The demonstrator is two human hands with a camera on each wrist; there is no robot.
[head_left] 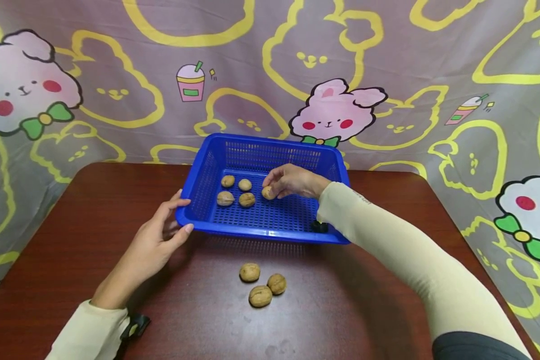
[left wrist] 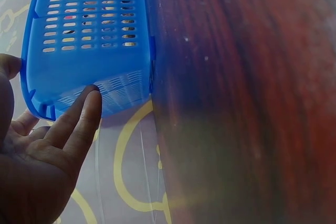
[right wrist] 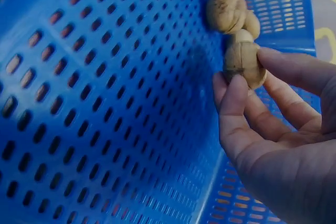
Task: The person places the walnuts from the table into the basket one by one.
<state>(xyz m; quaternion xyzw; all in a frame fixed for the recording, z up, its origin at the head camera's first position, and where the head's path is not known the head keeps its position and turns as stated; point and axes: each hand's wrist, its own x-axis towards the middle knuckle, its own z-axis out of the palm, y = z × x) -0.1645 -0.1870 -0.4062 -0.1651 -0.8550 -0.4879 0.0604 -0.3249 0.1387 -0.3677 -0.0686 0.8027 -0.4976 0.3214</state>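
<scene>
A blue plastic basket [head_left: 252, 231] with slotted walls stands on the table. My right hand [head_left: 297, 181] is inside it and pinches a walnut [head_left: 267, 193] between thumb and fingertips, close over the basket floor. In the right wrist view the held walnut [right wrist: 244, 65] shows its seam, with other walnuts [right wrist: 227, 11] beyond it. Several walnuts lie in two rows on the left half of the basket floor, one of them a walnut [head_left: 225, 198] near the left wall. My left hand [head_left: 146, 245] holds the basket's near left corner, some fingers against the outer wall.
Three walnuts [head_left: 260, 296] lie grouped on the dark red-brown table [head_left: 198, 320] in front of the basket. A patterned cloth [head_left: 252, 65] hangs behind the table and along its sides. Under the right sleeve a small black wrist device [head_left: 319, 226] shows near the basket's front wall.
</scene>
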